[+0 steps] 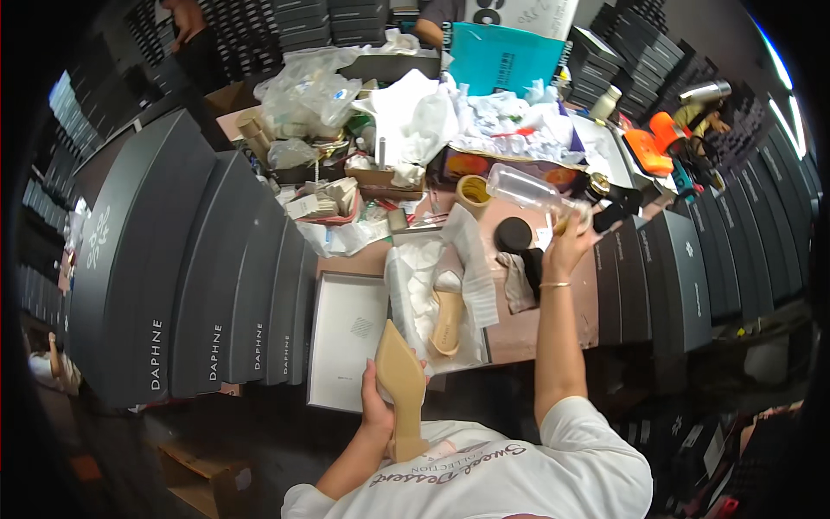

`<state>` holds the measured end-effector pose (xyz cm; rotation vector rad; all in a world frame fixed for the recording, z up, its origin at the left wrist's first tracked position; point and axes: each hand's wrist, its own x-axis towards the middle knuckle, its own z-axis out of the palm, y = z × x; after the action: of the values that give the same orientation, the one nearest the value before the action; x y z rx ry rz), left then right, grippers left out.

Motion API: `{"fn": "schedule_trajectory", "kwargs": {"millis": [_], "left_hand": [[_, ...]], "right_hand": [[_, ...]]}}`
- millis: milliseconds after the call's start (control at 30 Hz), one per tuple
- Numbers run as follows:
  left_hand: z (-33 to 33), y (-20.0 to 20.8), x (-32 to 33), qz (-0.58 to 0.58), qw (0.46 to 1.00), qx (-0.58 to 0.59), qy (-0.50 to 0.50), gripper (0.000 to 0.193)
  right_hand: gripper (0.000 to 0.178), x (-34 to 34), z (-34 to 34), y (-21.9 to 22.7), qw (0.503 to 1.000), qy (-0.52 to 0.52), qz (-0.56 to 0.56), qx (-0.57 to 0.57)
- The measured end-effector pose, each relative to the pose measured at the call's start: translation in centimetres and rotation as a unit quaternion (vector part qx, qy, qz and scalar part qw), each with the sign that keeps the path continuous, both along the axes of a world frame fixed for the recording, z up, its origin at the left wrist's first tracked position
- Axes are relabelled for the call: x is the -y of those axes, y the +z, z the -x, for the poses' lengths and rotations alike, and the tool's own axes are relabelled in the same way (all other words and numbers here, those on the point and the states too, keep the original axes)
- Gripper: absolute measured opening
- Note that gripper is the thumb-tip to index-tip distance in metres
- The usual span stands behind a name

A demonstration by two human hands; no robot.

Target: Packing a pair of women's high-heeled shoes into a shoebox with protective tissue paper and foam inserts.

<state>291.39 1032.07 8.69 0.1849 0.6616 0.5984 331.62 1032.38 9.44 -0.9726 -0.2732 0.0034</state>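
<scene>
My left hand [375, 405] grips a beige pointed shoe [400, 363] close to my body, its tan sole turned up and its toe pointing away. At the right, my raised right hand [569, 244] has its fingers closed round the neck end of a clear plastic bottle [523, 188], which lies slanted toward the left. Between my arms, an open shoe box lined with white tissue paper [415, 275] holds the other beige shoe [446, 320]. An open grey-edged box part with a white inside [346, 346] sits directly left of it.
Dark shoe boxes stand in rows at the left [130, 268] and right [679, 281]. A tape roll [472, 194], a round black container [513, 234] and a crumpled cloth [519, 285] lie beyond the shoes. Crumpled paper [510, 121] and plastic bags [307, 91] crowd the back.
</scene>
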Motion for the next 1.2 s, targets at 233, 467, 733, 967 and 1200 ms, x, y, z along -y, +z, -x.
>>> {"fn": "schedule_trajectory", "kwargs": {"millis": [233, 467, 733, 967, 1200], "left_hand": [[-0.2, -0.6, -1.9, -0.003, 1.000, -0.010, -0.003, 0.068], [1.1, 0.6, -3.4, -0.020, 0.999, -0.025, -0.031, 0.064], [2.7, 0.1, 1.2, -0.004, 0.998, -0.009, -0.062, 0.064], [3.4, 0.5, 5.5, -0.014, 0.998, -0.032, -0.051, 0.052], [4.0, 1.5, 6.6, -0.052, 0.997, -0.039, -0.043, 0.058]], "right_hand": [[0.042, -10.4, -0.7, 1.1, 0.762, -0.004, 0.366, 0.534], [0.034, -9.9, -3.1, 1.4, 0.669, -0.022, 0.520, 0.530], [0.016, 9.2, 26.8, 3.8, 0.641, 0.388, 0.361, 0.555], [0.011, 9.8, 29.3, 1.9, 0.667, 0.340, 0.446, 0.491], [0.009, 9.5, 29.6, 2.8, 0.624, 0.360, 0.462, 0.517]]}}
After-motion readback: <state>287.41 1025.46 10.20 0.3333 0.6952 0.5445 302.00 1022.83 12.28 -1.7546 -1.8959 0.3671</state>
